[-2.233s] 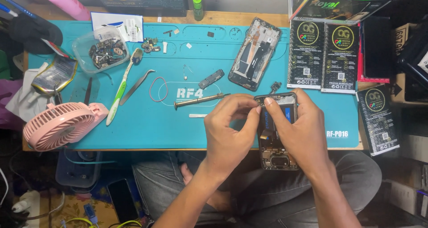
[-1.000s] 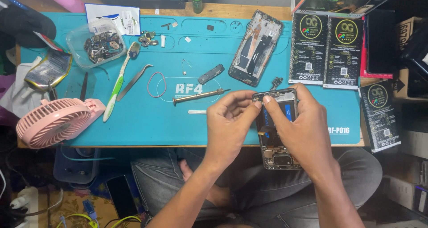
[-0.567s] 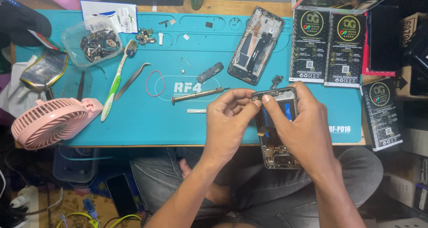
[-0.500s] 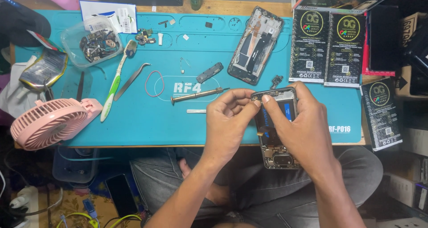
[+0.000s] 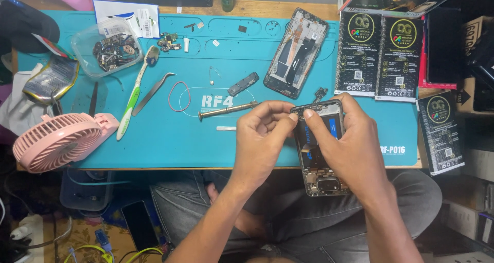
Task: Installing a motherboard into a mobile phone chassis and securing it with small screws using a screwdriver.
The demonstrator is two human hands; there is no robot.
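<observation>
— What do the hands have right now?

— From my feed, both are on the opened phone [image 5: 317,155], which sticks out over the near edge of the counter [image 5: 170,139], toward its right end, above the lap. My right hand [image 5: 347,139] wraps it from the right side, fingers curled over the top edge and the forefinger tip pressed onto the top of the exposed inside.

— And the left grip?

— The left hand [image 5: 262,134] is pinched together: thumb and forefinger meet at the phone's top left corner, touching its frame. Whether some small part sits between those fingertips I cannot tell; it is too small to make out. Neither hand is spread.

— How does the phone lie?

— Back off, battery showing dark with a blue label, camera end pointing toward the body, top end over the mat [image 5: 170,139].

— What lies close by?

— Just left of the left hand a screwdriver [image 5: 228,109] rests on the mat, its tip toward the knuckles, not touched. Behind it are a small dark part [image 5: 243,84] and a red rubber band [image 5: 179,96]. A second phone frame [image 5: 296,52] lies tilted near the far edge, apart from the hands. Black boxes [image 5: 380,54] stand at the right end. Further left are tweezers [image 5: 153,91], a toothbrush [image 5: 135,98], a clear tub [image 5: 107,47] of parts at the far left corner, and a pink fan [image 5: 59,140] at the near left corner.
</observation>
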